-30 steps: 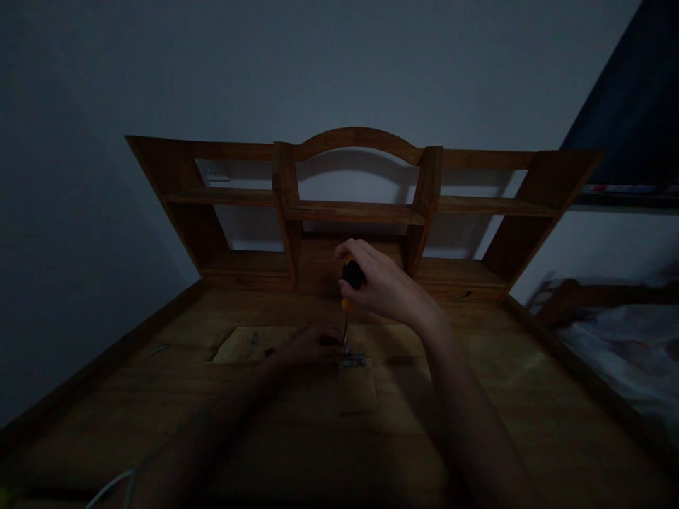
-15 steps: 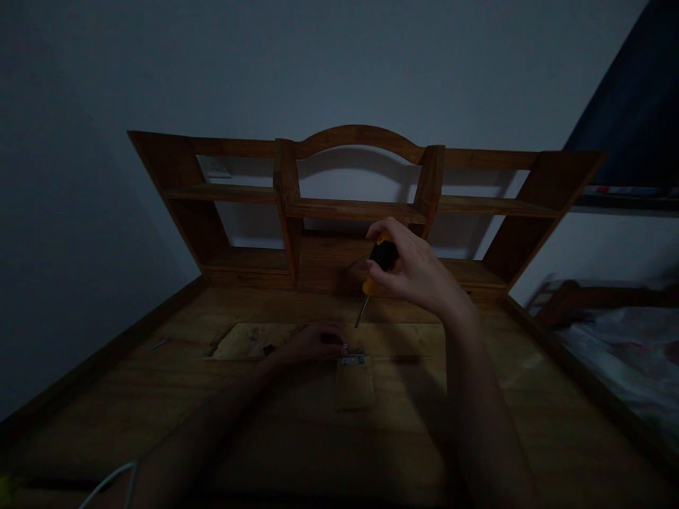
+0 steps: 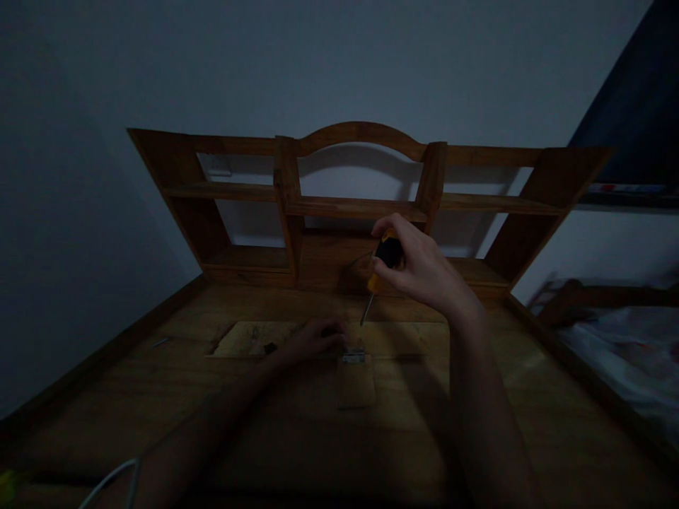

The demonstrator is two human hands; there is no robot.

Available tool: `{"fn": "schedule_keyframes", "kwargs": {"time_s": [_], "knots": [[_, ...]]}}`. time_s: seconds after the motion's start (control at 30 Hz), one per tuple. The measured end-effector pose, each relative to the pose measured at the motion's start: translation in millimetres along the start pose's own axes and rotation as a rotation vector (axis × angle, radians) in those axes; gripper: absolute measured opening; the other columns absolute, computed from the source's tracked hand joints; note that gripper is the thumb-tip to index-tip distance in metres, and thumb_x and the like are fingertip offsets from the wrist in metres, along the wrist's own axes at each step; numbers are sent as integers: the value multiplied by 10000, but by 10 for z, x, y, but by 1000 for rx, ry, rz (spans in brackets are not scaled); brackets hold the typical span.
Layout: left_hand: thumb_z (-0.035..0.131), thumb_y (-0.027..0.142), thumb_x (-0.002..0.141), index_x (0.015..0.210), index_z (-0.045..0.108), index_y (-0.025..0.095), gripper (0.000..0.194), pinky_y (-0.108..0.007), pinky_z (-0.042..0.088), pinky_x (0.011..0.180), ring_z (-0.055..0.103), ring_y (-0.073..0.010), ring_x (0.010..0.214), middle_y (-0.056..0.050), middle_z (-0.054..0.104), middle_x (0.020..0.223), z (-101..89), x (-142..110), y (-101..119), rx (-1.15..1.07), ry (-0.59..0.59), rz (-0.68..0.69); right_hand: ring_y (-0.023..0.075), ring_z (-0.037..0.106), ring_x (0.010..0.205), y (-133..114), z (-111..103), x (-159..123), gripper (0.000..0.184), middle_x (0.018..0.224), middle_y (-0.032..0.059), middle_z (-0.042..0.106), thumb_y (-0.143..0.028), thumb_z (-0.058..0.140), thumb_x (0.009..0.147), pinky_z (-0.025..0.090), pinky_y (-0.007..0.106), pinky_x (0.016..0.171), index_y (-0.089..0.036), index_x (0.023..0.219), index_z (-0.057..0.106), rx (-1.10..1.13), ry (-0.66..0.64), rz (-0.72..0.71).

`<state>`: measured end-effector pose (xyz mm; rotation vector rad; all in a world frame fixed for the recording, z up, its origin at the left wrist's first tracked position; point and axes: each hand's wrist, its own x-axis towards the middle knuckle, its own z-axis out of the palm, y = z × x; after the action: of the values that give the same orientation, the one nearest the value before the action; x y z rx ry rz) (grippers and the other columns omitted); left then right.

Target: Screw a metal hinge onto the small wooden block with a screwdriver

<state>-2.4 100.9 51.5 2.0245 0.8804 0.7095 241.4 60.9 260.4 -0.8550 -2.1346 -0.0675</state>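
Observation:
My right hand (image 3: 411, 261) is closed round the yellow and black handle of a screwdriver (image 3: 390, 252), whose thin metal shaft points down and slightly left, its tip above the desk. Below it, a small metal hinge (image 3: 353, 358) lies at the top edge of a small wooden block (image 3: 356, 389). At the hinge's left side, my left hand (image 3: 318, 338) rests low with its fingers pinched together. Something tiny and pale shows at those fingertips, too dark and small to name. The screwdriver tip is apart from the hinge.
A wooden shelf unit (image 3: 355, 206) stands along the back of the wooden desk (image 3: 238, 417). Left of my hand are a pale recessed strip (image 3: 238, 339), a small dark piece (image 3: 270, 348) and a thin metal piece (image 3: 160, 342). A white cable (image 3: 109, 478) crosses my left forearm.
The screwdriver and my right hand have shifted slightly to the right. My left hand stays by the hinge, its fingers a little higher and still pinched.

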Motion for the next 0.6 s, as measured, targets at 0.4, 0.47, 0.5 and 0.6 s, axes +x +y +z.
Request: {"fn": "schedule_keyframes", "kwargs": {"time_s": [0.4,0.47,0.5,0.6], "knots": [[546,376,977,984,679,214,209,-314,478,874,607,-202,971,-53,654,1017,79,-22,146,462,191,99,227,595,1028,8,40,4,298,1132,53,601,-198,591,848,458,379,910,-254,1122,489,9,-16,-16],[532,377,987,996,681,212,223,-324,476,879,598,-209,981,-60,652,1008,89,-18,155,501,199,131,228,595,1039,17,59,5,286,1136,54,606,-217,603,861,459,380,918,-256,1125,500,9,-31,-25],[525,370,992,1003,679,208,224,-328,477,880,596,-210,983,-63,651,1006,91,-15,149,514,212,143,228,596,1046,22,68,5,281,1142,54,608,-228,610,869,458,380,925,-255,1130,509,7,-41,-28],[503,314,1002,1027,667,205,198,-333,482,888,593,-206,997,-63,646,1017,90,-4,105,545,259,156,228,602,1062,40,91,7,274,1161,57,614,-272,630,889,457,380,944,-249,1145,536,-4,-74,-26]]}}
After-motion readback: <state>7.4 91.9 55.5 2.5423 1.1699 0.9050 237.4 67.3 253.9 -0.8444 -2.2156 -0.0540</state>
